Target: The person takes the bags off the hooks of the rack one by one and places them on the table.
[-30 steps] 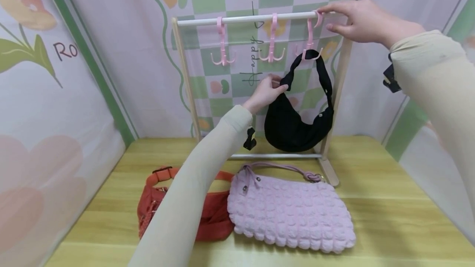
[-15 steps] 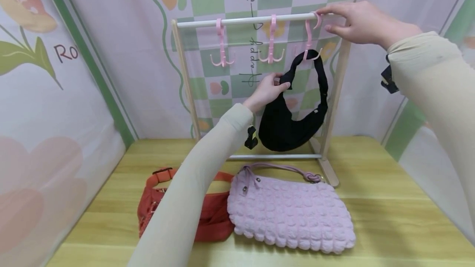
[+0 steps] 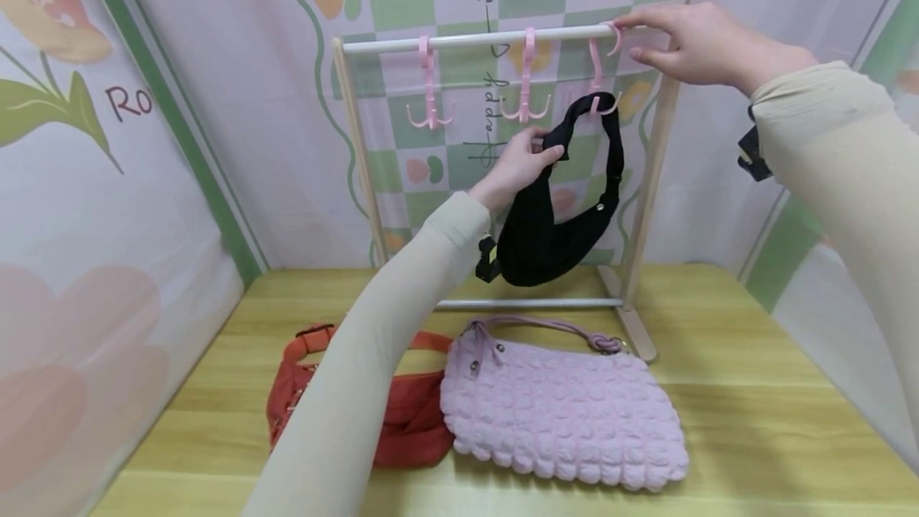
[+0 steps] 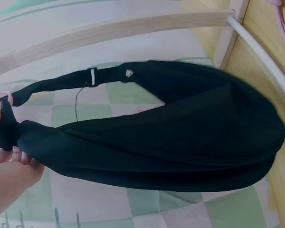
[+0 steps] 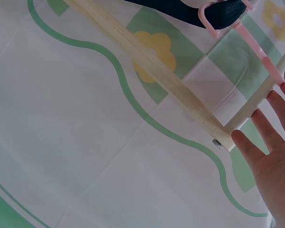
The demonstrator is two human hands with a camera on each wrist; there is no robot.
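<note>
A black shoulder bag hangs by its strap on the rightmost pink hook. My left hand pinches the strap's left side, thumb in front; in the left wrist view the bag stretches away from the fingers, and a buckle shows on the far part of its strap. My right hand rests at the right end of the white rail, beside the top of that hook. In the right wrist view, the right hand's fairly straight fingers touch the rail.
Two more pink hooks, left and middle, hang on the rail. On the wooden table lie a red waist bag, partly behind my left forearm, and a puffy pink handbag. The rack's wooden post stands right.
My left hand has risen slightly, drawing the black bag left and a little up, away from the right post. The strap remains on the hook. The right hand has stayed nearly still.
</note>
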